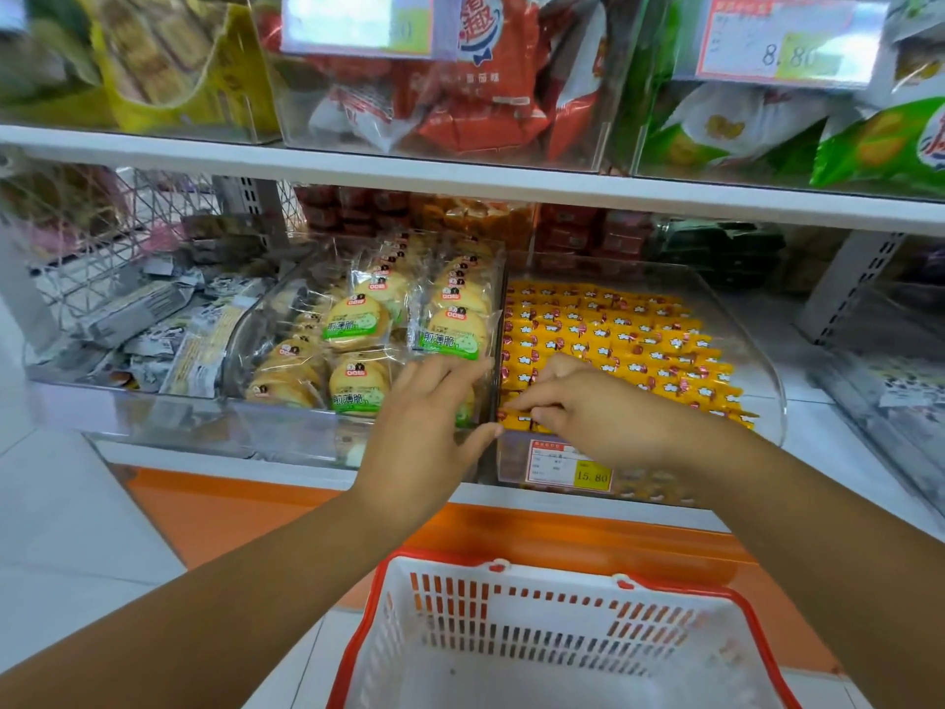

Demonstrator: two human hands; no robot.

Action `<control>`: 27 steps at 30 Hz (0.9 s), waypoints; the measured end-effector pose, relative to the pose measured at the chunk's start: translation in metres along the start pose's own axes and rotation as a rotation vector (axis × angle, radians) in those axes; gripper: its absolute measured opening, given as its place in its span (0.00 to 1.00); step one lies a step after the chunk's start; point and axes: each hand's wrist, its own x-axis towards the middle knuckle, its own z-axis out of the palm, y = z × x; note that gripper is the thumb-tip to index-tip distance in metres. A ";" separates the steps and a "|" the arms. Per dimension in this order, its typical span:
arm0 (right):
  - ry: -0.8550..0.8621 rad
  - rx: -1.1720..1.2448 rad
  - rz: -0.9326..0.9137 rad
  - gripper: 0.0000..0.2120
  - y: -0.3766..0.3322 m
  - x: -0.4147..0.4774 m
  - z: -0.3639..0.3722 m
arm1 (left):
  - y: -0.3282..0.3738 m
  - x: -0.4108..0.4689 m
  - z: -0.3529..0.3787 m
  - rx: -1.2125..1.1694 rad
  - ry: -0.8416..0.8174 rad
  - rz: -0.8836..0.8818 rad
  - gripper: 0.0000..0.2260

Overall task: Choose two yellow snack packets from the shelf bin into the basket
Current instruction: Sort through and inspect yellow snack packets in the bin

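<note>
**Packets** (613, 340): small yellow sachets with a red mark, laid in tight overlapping rows in the clear bin (767, 386) on the lower shelf, just right of the cake packs (353, 324). They are probably very light, soft-walled and slick, and the contents may crush, so pinch gently. Best hold is a crimped end or edge — not the belly, where neighbours would likely slide up with it.

**Right hand** (578, 401): your fingers curl down at the bin's front-left corner, thumb and forefinger closed on one packet (514, 416) in the front row. You cannot tell whether it has lifted free.

**Left hand** (429, 417): fingers straight, lying across the wall between the two bins, holding nothing.

**Basket** (736, 601): white with a red rim, directly below your hands. No packet shows inside — both are yet to land.
</note>
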 end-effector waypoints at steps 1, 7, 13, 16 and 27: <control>0.049 0.046 0.002 0.15 0.005 -0.003 -0.002 | 0.002 0.000 -0.001 0.018 0.000 0.043 0.26; 0.130 0.048 0.047 0.15 0.016 -0.019 0.006 | 0.012 0.002 0.003 0.179 -0.063 0.296 0.18; 0.313 -0.015 0.069 0.07 0.012 -0.014 0.001 | 0.015 0.005 0.000 0.199 -0.111 0.295 0.15; 0.419 -0.040 0.091 0.08 0.007 -0.017 0.005 | 0.014 0.005 0.000 0.220 -0.110 0.289 0.14; 0.796 0.396 -0.021 0.06 -0.006 -0.076 -0.004 | 0.038 0.002 0.001 -0.300 -0.252 -0.028 0.25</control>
